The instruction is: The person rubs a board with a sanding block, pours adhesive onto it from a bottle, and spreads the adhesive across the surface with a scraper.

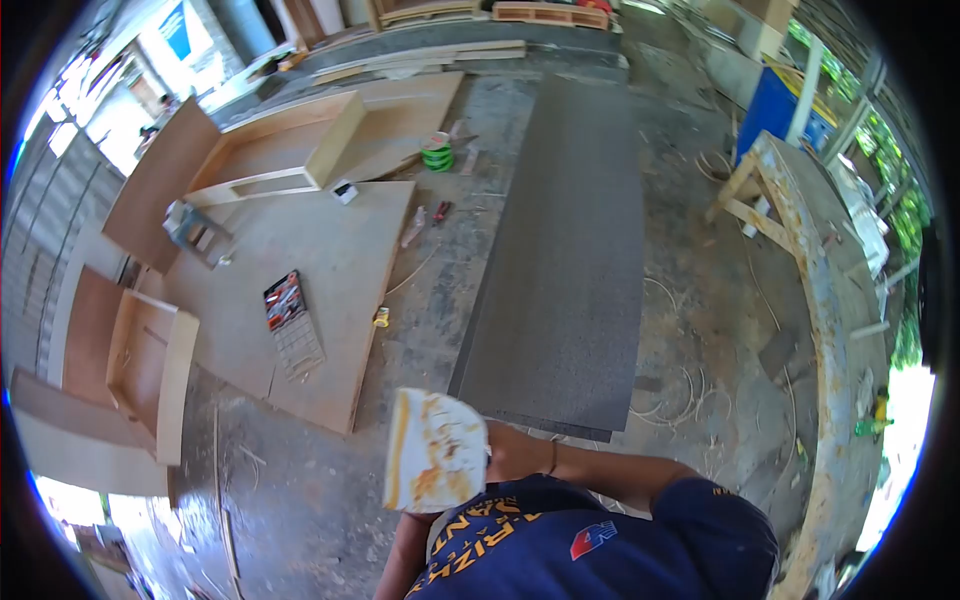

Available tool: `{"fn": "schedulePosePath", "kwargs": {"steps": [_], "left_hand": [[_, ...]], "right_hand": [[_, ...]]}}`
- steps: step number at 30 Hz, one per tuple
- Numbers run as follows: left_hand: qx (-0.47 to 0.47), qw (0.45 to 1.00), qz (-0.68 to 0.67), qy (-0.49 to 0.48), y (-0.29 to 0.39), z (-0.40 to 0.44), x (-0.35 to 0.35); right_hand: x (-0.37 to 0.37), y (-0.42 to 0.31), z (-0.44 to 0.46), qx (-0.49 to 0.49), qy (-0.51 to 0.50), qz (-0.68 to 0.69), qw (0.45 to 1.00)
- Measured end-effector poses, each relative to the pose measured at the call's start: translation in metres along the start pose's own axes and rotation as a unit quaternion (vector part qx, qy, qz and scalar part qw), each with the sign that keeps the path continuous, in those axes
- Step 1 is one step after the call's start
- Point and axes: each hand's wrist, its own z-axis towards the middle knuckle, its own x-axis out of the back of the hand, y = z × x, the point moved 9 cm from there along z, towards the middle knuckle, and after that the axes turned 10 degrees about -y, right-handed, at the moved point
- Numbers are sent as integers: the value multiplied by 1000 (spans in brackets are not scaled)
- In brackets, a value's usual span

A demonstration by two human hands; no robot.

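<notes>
The right hand (515, 453) met a white, orange-brown-stained container (438, 458), its grip unclear; the left was hidden. Dark-grey long sheets (565, 250) lay beyond, on the concrete floor (690, 260).

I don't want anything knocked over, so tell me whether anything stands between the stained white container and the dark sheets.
Nothing visible stands between the stained white container and the dark sheets on the floor; the right hand is at the container's side.
</notes>
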Motion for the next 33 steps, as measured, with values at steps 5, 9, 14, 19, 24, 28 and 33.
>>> {"fn": "schedulePosePath", "kwargs": {"steps": [5,9,14,19,24,28,33], "left_hand": [[36,899,415,137,99,12,65],[128,910,375,123,119,41,123],[102,974,189,78,103,66,236],[44,940,334,57,128,89,356],[33,840,539,58,219,152,375],[48,817,574,-10,215,213,386],[109,894,432,-37,206,303,417]], "right_hand": [[33,8,80,-65,-54,-22,996],[48,22,130,-15,-62,-24,998],[81,96,204,-173,234,75,954],[105,94,281,-99,399,90,907],[142,63,291,-91,499,-28,861],[161,39,260,-52,628,14,776],[221,-41,175,105,776,-172,597]]}}
